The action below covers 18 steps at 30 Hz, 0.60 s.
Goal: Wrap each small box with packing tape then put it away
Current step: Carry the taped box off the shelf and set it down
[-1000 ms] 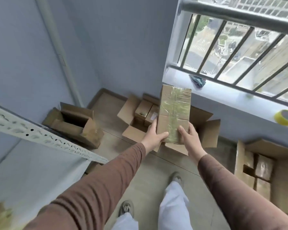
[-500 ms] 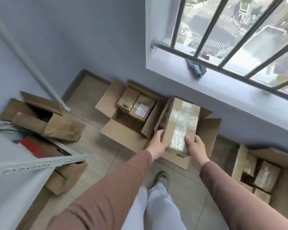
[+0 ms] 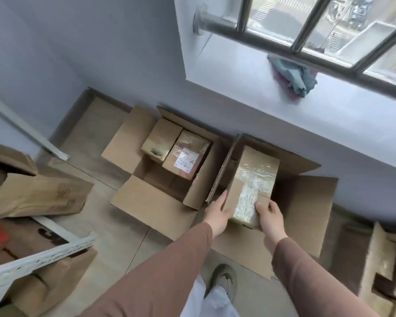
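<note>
From the head camera, you held a taped small box (image 3: 253, 186) between both hands, over the open carton (image 3: 306, 202) on the floor below the window sill (image 3: 329, 115). Your left hand (image 3: 218, 212) gripped its near left edge with curled fingers; your right hand (image 3: 270, 215) gripped its near right corner. A second open carton (image 3: 133, 143), just left, held two wrapped boxes (image 3: 176, 152).

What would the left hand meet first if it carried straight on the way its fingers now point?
Probably the raised flap of the open carton: the left hand points forward along the taped box, beside that flap. Depth is unclear.
</note>
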{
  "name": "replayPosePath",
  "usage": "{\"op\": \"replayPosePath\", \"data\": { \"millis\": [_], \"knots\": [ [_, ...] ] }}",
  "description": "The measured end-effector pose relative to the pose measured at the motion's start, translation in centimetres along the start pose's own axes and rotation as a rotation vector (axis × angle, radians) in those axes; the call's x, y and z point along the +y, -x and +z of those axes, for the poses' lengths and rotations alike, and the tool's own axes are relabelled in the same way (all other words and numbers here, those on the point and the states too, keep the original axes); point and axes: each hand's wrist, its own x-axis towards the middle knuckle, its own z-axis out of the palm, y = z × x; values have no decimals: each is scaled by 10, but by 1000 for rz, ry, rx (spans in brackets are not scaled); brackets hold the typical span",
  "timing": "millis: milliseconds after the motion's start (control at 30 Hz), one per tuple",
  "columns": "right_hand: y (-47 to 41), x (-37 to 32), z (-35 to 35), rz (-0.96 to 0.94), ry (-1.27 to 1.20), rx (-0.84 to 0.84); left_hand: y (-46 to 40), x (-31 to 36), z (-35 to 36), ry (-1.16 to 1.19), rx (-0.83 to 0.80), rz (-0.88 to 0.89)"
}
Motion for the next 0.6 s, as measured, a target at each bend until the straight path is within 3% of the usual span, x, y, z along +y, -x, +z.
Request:
{"op": "replayPosePath", "data": {
  "millis": [600],
  "knots": [
    [-129, 79, 60, 41, -14, 75, -124, -49, 21, -242, 90, -77]
  ]
}}
